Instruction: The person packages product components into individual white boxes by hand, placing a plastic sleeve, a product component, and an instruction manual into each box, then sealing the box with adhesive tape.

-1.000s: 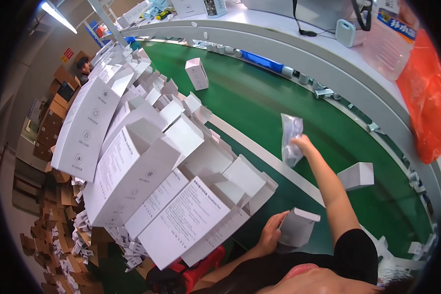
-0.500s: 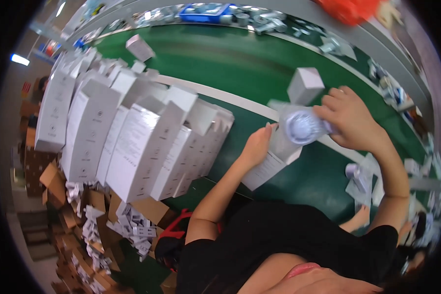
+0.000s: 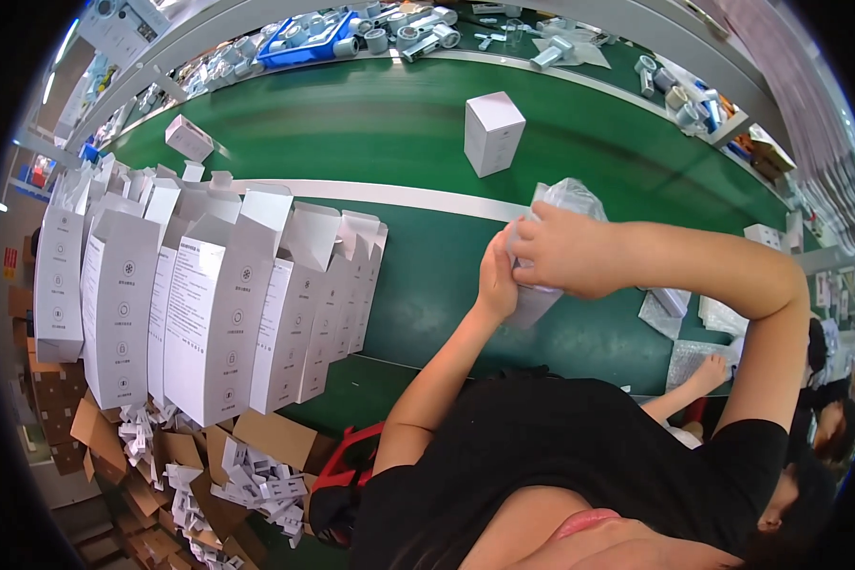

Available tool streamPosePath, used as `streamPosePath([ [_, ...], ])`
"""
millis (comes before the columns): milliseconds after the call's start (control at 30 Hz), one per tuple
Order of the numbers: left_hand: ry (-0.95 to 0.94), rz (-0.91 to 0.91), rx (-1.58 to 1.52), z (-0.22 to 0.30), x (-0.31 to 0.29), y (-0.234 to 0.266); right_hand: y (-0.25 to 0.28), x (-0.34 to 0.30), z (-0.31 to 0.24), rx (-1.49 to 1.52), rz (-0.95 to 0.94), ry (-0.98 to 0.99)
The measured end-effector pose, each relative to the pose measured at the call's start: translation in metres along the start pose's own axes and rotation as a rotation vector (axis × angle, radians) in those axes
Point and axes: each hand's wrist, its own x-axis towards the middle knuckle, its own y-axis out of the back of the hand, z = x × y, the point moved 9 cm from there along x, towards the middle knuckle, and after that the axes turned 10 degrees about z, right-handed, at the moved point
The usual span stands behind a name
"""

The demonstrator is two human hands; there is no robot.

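In front of me a white carton (image 3: 534,309) is held upright, mostly covered by my hands. My left hand (image 3: 497,278) grips its left side, fingers wrapped against it. Over its top, my right hand (image 3: 570,249) is closed on a bubble-wrapped item (image 3: 576,196), whose clear plastic shows past the knuckles. The item's lower part is hidden, so how deep it sits in the carton I cannot tell. Beyond my hands, a closed white box (image 3: 494,133) stands on the green belt.
Several open-flapped white cartons (image 3: 204,313) stand in rows at left. Another white box (image 3: 189,139) lies on the belt. A blue bin (image 3: 306,40) and grey-white parts fill the far shelf. Another person's hand (image 3: 709,374) rests near bubble wrap at right. Brown cartons (image 3: 100,427) sit lower left.
My right hand has brought the bubble-wrapped item left and down to the carton's top, meeting my left hand. The view has shifted; the carton now stands more upright.
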Motion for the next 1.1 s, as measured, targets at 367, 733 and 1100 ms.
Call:
streamPosePath([
  [367, -0.323, 0.111, 0.253, 0.031, -0.016, 0.040, 0.004, -0.100, 0.060, 1.738, 0.677, -0.820],
  [733, -0.739, -0.575, 1.150, 0.102, -0.035, -0.014, -0.043, -0.037, -0.012, 2.767, 0.955, -0.357],
  [1100, -0.610, -0.888, 1.359, 0.085, -0.028, -0.013, -0.077, -0.047, -0.005, 2.793, 1.372, -0.361],
])
